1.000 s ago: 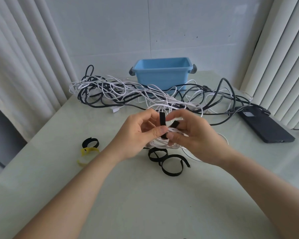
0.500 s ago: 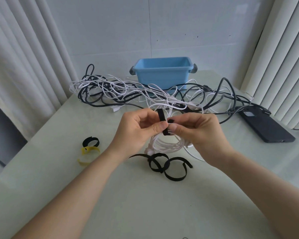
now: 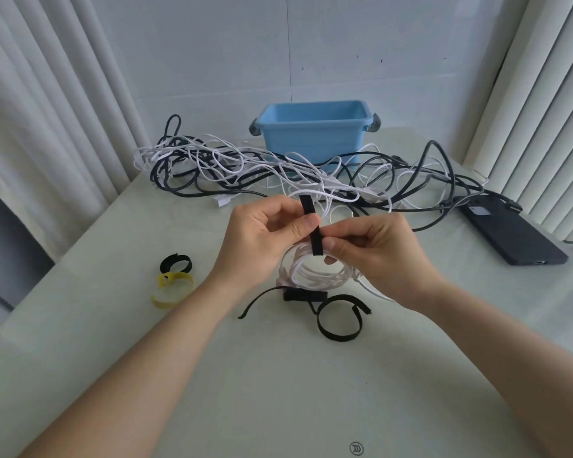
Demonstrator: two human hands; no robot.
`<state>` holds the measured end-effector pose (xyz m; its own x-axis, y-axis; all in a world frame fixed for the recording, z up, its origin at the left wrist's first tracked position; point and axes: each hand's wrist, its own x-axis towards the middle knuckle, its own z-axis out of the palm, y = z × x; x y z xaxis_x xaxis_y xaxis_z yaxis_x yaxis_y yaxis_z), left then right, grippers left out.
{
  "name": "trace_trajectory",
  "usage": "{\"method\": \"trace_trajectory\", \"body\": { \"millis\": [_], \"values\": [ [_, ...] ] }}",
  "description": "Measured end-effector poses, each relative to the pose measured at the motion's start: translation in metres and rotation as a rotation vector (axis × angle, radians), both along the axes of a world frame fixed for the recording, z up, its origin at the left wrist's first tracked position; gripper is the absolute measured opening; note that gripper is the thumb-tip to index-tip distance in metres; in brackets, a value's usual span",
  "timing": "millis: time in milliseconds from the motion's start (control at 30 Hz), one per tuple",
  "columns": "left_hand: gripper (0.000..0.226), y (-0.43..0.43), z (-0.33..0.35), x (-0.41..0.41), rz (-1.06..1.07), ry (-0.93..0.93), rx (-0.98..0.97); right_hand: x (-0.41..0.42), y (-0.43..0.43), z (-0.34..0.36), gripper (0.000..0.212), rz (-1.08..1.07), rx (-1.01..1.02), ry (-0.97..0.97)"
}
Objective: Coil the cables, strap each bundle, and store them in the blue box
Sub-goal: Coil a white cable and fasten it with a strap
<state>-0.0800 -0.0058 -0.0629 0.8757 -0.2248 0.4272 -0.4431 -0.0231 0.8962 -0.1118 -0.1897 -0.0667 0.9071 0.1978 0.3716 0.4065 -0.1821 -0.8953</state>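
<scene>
Head view: over the middle of the table (image 3: 278, 391), the left hand (image 3: 262, 239) pinches the upper part of a black strap (image 3: 316, 244) between thumb and forefinger. The right hand (image 3: 377, 249) pinches it lower down against the white coil (image 3: 315, 276). The blue box (image 3: 311, 140) waits at the far edge. Should either pinch slacken before the strap closes, I judge the springy loops would fan open, and the trailing end could snag the spare straps (image 3: 338, 322) below.
</scene>
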Motion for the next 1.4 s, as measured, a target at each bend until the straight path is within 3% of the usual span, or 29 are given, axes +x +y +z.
{"method": "trace_trajectory", "body": {
  "millis": [167,400,600,700,967,1100,1200,1400],
  "values": [
    [0.013,0.001,-0.001,0.002,0.054,0.01,0.053,-0.004,-0.001,0.002,0.02,0.066,0.002,0.031],
    [0.009,-0.004,-0.003,-0.001,0.109,0.061,0.039,-0.002,0.002,-0.004,0.011,0.067,0.057,0.0],
    [0.009,-0.006,-0.003,0.0,0.106,0.257,-0.055,-0.002,0.0,-0.005,0.021,0.103,0.02,-0.033],
    [0.02,-0.004,-0.005,0.001,0.081,0.296,-0.014,-0.001,0.001,-0.005,0.029,0.094,-0.002,-0.06],
    [0.015,-0.001,-0.003,0.0,-0.024,0.37,0.141,0.001,0.001,-0.008,0.027,-0.035,-0.09,-0.134],
    [0.037,0.001,0.004,-0.001,-0.145,0.484,0.091,0.005,-0.002,-0.008,0.027,-0.092,0.014,-0.104],
    [0.046,0.003,0.005,0.0,-0.203,0.426,0.155,0.006,-0.003,-0.009,0.025,-0.101,0.017,-0.08],
    [0.033,0.007,0.001,0.001,-0.23,0.372,0.231,0.006,-0.002,-0.009,0.019,-0.083,-0.031,-0.124]
  ]
}}
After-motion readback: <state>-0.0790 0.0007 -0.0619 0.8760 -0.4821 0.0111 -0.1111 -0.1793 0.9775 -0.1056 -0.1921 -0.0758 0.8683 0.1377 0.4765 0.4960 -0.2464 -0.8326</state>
